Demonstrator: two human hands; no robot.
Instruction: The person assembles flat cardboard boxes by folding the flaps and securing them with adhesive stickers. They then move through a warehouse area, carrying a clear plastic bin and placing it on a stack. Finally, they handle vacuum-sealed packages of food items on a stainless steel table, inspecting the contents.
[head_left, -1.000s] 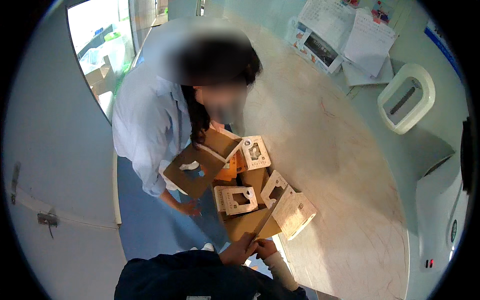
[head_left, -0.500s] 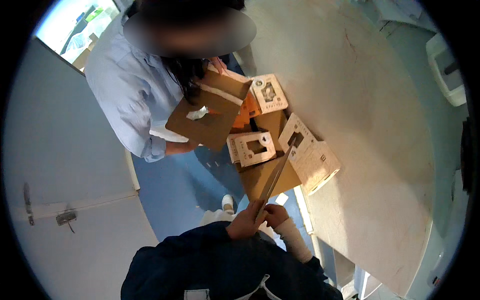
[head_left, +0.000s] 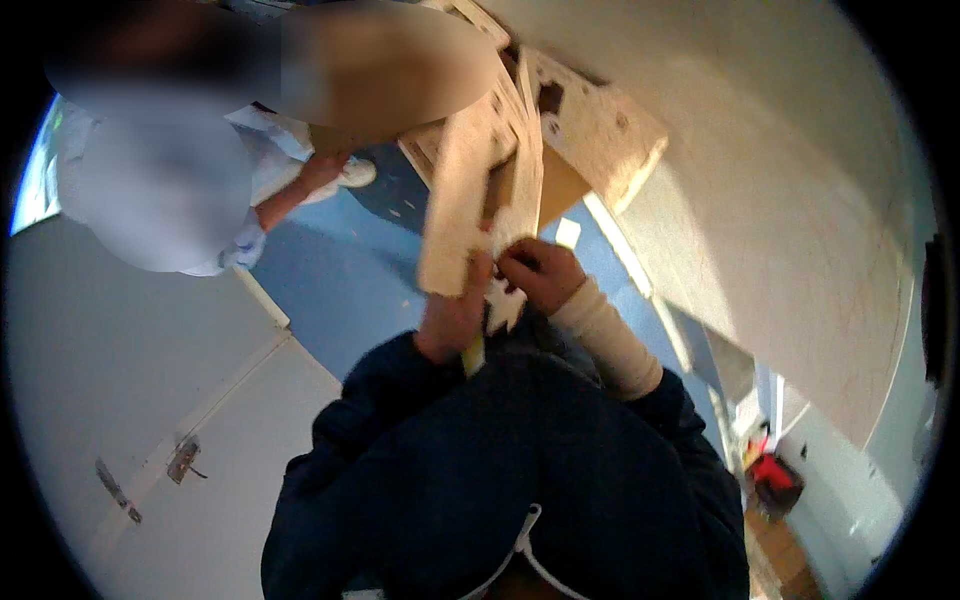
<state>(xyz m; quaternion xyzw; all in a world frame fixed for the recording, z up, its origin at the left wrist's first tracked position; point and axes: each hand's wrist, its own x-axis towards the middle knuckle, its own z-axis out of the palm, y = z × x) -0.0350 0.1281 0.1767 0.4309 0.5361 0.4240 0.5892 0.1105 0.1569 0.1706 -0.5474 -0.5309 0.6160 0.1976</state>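
Now both arms bent, left hand (head_left: 452, 318) & right hand (head_left: 540, 275) closed on cardboard sheet (head_left: 470, 190), held up.

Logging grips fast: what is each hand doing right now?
Left hand: closed on the cardboard panel.
Right hand: closed on the same panel's lower edge.

Just above the frame's centre, your left hand (head_left: 452, 318) and right hand (head_left: 540, 275) both grip the lower end of a cut-out cardboard panel (head_left: 480, 180) reaching toward the upper middle. At upper left, another person's hand (head_left: 322, 170) touches more cardboard over the blue floor (head_left: 330, 280).
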